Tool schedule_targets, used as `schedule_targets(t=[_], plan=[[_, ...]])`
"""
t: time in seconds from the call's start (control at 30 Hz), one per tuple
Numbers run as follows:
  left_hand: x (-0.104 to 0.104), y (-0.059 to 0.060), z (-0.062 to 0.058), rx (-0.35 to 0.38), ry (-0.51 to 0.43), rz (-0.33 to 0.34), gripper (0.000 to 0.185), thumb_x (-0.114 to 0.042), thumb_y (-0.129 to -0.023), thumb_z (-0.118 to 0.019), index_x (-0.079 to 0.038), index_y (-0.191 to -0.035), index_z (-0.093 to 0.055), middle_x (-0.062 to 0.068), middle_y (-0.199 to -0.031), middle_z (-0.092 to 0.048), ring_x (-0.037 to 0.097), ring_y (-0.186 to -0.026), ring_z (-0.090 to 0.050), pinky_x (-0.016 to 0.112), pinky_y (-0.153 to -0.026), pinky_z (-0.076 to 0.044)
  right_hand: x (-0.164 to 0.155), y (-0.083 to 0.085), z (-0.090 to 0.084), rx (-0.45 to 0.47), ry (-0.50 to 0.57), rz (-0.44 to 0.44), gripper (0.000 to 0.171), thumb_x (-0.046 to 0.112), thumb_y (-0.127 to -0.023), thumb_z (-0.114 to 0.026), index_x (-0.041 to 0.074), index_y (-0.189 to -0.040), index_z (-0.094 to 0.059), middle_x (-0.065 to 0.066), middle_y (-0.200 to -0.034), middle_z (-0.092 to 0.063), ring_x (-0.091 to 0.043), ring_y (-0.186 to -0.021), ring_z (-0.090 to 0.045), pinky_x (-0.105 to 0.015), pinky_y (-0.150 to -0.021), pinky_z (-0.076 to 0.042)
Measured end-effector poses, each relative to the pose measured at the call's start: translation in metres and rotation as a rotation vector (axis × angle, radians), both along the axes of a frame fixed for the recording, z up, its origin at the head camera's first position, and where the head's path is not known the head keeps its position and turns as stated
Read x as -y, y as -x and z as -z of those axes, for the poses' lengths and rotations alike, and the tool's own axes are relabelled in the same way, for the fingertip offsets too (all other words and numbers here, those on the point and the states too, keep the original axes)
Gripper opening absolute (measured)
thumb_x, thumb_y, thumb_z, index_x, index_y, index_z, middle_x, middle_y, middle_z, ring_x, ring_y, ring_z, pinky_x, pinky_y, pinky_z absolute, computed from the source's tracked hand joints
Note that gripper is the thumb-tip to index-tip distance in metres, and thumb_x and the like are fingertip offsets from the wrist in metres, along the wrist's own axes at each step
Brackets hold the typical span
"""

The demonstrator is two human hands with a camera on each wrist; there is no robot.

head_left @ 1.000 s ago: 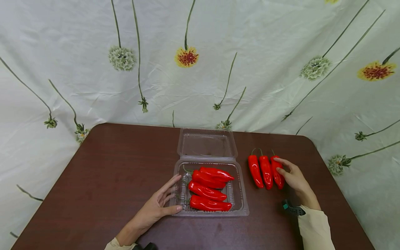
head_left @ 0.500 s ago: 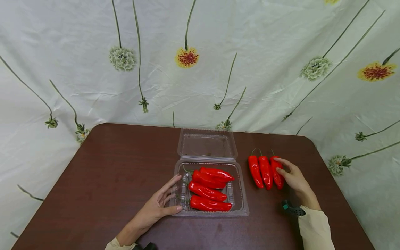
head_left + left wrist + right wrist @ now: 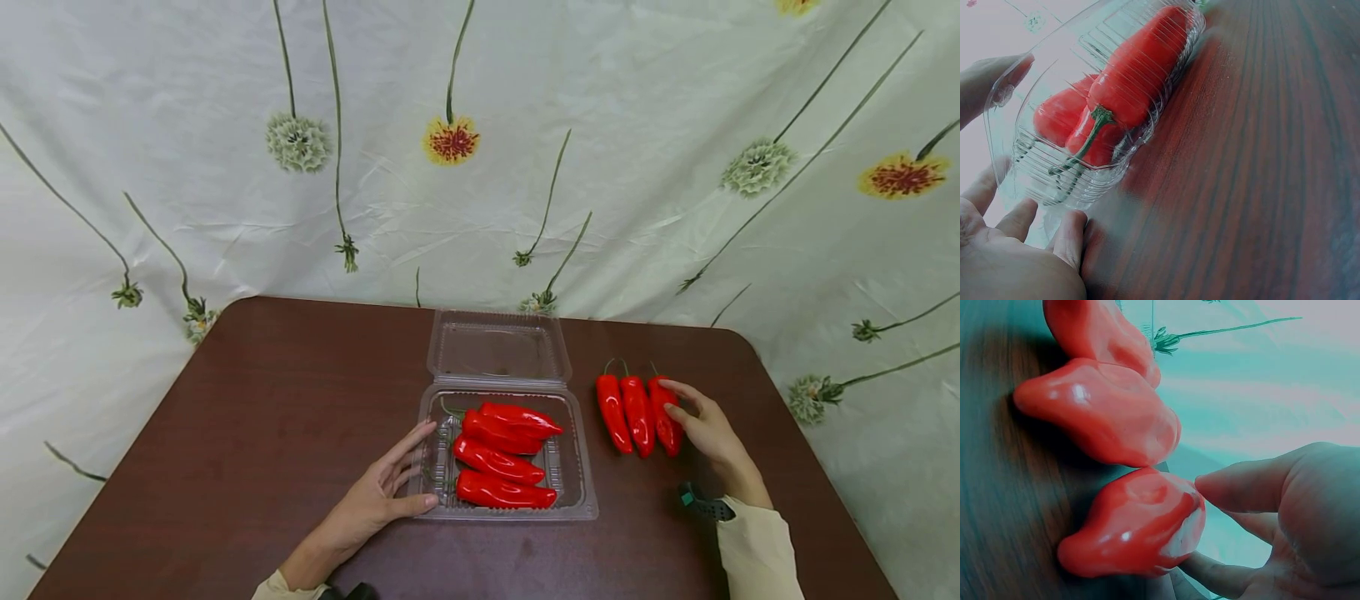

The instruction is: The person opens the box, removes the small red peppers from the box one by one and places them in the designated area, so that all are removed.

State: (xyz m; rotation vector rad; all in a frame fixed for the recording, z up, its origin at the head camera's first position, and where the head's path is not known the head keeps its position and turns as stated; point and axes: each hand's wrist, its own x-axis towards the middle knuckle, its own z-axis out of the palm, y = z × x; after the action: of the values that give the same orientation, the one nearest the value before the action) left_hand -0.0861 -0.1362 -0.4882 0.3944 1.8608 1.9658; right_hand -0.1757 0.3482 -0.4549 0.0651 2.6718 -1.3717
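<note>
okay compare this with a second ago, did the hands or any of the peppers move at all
Nothing visibly changed. The left hand rests on the box as before, and the right hand touches the outermost of three loose peppers.

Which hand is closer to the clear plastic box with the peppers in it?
Left. The left hand touches the box at its left edge; the right hand is off to its right.
</note>
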Motion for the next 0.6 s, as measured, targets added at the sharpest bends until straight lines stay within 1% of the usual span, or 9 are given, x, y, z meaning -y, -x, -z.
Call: schedule_targets(t=[0.03, 0.1, 0.13, 0.2, 0.27, 0.33, 0.47, 0.53, 0.6], plan=[[0.0, -0.0001, 0.0, -0.001, 0.0, 0.001, 0.089, -0.005, -0.091, -0.072, -0.025, -0.161, -0.021, -0.003, -0.169, -0.005, 0.036, -0.151, -0.017, 0.007, -0.105, -0.031, -0.0001, -0.0003, -0.0003, 0.002, 0.002, 0.0, 0.047, 0.014, -0.104, -0.052, 0.002, -0.149, -0.044, -0.031, -0.152, -0.038, -0.046, -0.136, -0.038, -0.06, -0.106, -0.039], [0.0, -0.0002, -0.0002, -0.002, 0.001, 0.001, 0.089, -0.005, -0.092, -0.072, -0.025, -0.161, -0.02, -0.003, -0.169, -0.004, 0.036, -0.151, -0.017, 0.008, -0.105, -0.031, -0.0005, -0.0006, -0.0009, 0.0, -0.005, 0.0, 0.048, 0.016, -0.104, -0.052, 0.002, -0.149, -0.043, -0.03, -0.152, -0.038, -0.046, -0.136, -0.039, -0.056, -0.104, -0.043], [0.0, -0.0003, -0.0004, -0.002, 0.002, 0.0, 0.089, -0.005, -0.092, -0.071, -0.025, -0.161, -0.02, -0.003, -0.169, -0.004, 0.036, -0.151, -0.017, 0.008, -0.105, -0.031, -0.0009, -0.0009, -0.0012, -0.002, -0.008, -0.002, 0.048, 0.016, -0.104, -0.052, 0.002, -0.149, -0.043, -0.03, -0.152, -0.038, -0.046, -0.134, -0.04, -0.051, -0.102, -0.047], [0.0002, -0.0006, -0.0009, 0.0, 0.006, -0.003, 0.088, -0.005, -0.092, -0.071, -0.025, -0.161, -0.021, -0.003, -0.169, -0.005, 0.036, -0.151, -0.017, 0.008, -0.106, -0.031, -0.0013, -0.0015, -0.0019, -0.007, -0.016, -0.003, 0.048, 0.017, -0.105, -0.052, 0.002, -0.149, -0.043, -0.03, -0.151, -0.039, -0.044, -0.13, -0.044, -0.037, -0.094, -0.052], [0.0004, -0.001, -0.0012, 0.004, 0.011, -0.008, 0.089, -0.005, -0.091, -0.072, -0.025, -0.161, -0.021, -0.003, -0.169, -0.005, 0.035, -0.151, -0.018, 0.009, -0.106, -0.031, -0.002, -0.0019, -0.0023, -0.013, -0.022, -0.001, 0.048, 0.017, -0.105, -0.052, 0.002, -0.149, -0.043, -0.03, -0.15, -0.04, -0.042, -0.126, -0.049, -0.025, -0.084, -0.052], [0.0008, -0.0015, -0.0012, -0.001, 0.017, -0.01, 0.088, -0.006, -0.091, -0.072, -0.024, -0.161, -0.021, -0.002, -0.169, -0.005, 0.036, -0.151, -0.018, 0.009, -0.106, -0.031, -0.0025, -0.0021, -0.0028, -0.02, -0.015, 0.001, 0.048, 0.016, -0.104, -0.052, 0.001, -0.149, -0.043, -0.031, -0.15, -0.04, -0.04, -0.121, -0.054, -0.02, -0.079, -0.052], [0.0011, -0.0018, -0.001, -0.011, 0.021, -0.008, 0.087, -0.006, -0.092, -0.071, -0.023, -0.161, -0.021, 0.0, -0.169, -0.005, 0.037, -0.15, -0.018, 0.01, -0.107, -0.031, -0.0035, -0.0016, -0.0045, -0.038, -0.024, 0.004, 0.048, 0.014, -0.104, -0.053, 0.0, -0.148, -0.043, -0.03, -0.15, -0.041, -0.034, -0.111, -0.062, -0.021, -0.078, -0.052], [0.0013, -0.0016, -0.0012, -0.017, 0.02, -0.004, 0.086, -0.007, -0.093, -0.071, -0.023, -0.161, -0.021, 0.0, -0.169, -0.006, 0.038, -0.15, -0.019, 0.011, -0.107, -0.031, -0.0034, -0.0011, -0.0058, -0.043, -0.04, 0.002, 0.048, 0.014, -0.104, -0.053, 0.0, -0.149, -0.043, -0.03, -0.149, -0.042, -0.029, -0.106, -0.063, -0.024, -0.079, -0.053], [0.0013, -0.0011, -0.001, -0.022, 0.014, -0.001, 0.086, -0.007, -0.093, -0.071, -0.022, -0.161, -0.022, 0.0, -0.169, -0.006, 0.038, -0.15, -0.018, 0.011, -0.107, -0.031, -0.0027, -0.0012, -0.0077, -0.054, -0.06, 0.001, 0.048, 0.015, -0.104, -0.053, 0.001, -0.149, -0.043, -0.03, -0.148, -0.044, -0.03, -0.106, -0.063, -0.031, -0.083, -0.054]])
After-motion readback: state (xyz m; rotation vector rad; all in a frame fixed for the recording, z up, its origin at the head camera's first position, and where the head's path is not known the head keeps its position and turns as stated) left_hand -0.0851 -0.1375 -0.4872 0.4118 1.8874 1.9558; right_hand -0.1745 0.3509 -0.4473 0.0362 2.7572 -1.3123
